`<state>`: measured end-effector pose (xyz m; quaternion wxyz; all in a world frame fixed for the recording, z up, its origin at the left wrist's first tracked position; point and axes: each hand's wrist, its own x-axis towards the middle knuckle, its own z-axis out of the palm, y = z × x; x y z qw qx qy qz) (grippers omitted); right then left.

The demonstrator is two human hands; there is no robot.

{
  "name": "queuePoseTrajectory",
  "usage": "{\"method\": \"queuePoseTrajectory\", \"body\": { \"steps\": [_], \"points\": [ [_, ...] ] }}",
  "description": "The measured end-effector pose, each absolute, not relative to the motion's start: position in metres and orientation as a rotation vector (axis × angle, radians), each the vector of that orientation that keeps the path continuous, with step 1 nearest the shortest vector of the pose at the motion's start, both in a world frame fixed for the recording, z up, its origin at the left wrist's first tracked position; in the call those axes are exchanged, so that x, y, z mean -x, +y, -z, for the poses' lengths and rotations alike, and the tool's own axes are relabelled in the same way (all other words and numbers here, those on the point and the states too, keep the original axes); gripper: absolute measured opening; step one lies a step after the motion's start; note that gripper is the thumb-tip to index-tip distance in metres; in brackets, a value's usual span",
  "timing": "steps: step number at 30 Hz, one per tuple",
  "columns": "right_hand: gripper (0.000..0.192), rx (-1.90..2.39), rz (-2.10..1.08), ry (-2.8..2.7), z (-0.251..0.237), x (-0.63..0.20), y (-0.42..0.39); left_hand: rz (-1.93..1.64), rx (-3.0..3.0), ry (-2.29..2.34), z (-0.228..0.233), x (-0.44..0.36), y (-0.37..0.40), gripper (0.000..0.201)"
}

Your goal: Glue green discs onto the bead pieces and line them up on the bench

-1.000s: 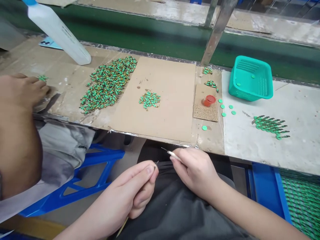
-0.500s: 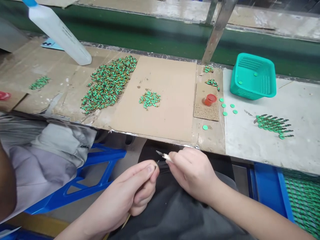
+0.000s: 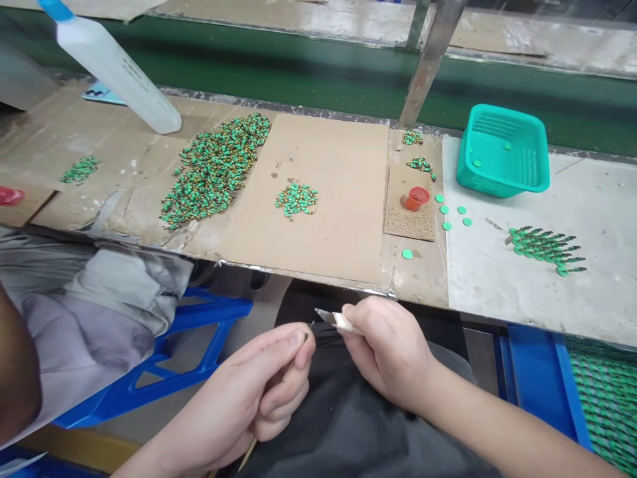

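Note:
My left hand (image 3: 263, 392) is closed in a pinch above my lap. Between its thumb and forefinger sits a thin stick (image 3: 245, 454), its fine dark tip poking out at the top and its lower end showing below the fist. My right hand (image 3: 385, 348) is wrapped round the pale handle of a small knife (image 3: 326, 315), whose pointed blade faces left toward the stick tip without touching it. On the cardboard sheet (image 3: 338, 159) ahead lies a small heap of green and gold pieces (image 3: 297, 199). A larger heap of them (image 3: 213, 172) lies to its left.
A red cup (image 3: 417, 198) stands on a cardboard piece right of centre, near loose green discs (image 3: 446, 226). Farther right are a green basket (image 3: 502, 153) and rows of dark-stemmed discs (image 3: 547, 249). A white bottle (image 3: 119, 73) leans at left. Another person's clothed leg (image 3: 89, 332) is at left.
My right hand has turned the knife slightly, so more of its blade and pale handle shows. My left hand keeps its pinch, and the table items stay in place.

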<state>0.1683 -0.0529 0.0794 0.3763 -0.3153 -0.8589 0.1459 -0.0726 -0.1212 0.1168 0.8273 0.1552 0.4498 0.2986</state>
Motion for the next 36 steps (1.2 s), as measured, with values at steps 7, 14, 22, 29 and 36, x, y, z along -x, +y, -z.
{"method": "queuePoseTrajectory", "body": {
  "steps": [7, 14, 22, 29, 36],
  "points": [
    [0.028, 0.726, -0.569, -2.217, -0.086, -0.166, -0.056, -0.656, -0.339, 0.955, -0.114, 0.071, -0.119, 0.065],
    [0.032, 0.737, -0.707, -2.244, -0.088, -0.168, -0.055, -0.623, -0.333, 0.945, -0.121, 0.069, -0.118, 0.066],
    [0.038, 0.752, -0.720, -2.258, -0.088, -0.169, -0.053, -0.620, -0.347, 0.949, -0.116, 0.071, -0.119, 0.064],
    [0.032, 0.812, -0.693, -2.246, -0.083, -0.171, -0.051, -0.597, -0.348, 0.901, -0.120, 0.071, -0.123, 0.063],
    [0.019, 0.786, -0.759, -2.154, -0.090, -0.176, -0.053, -0.653, -0.357, 0.970, -0.123, 0.069, -0.121, 0.063]
  ]
}}
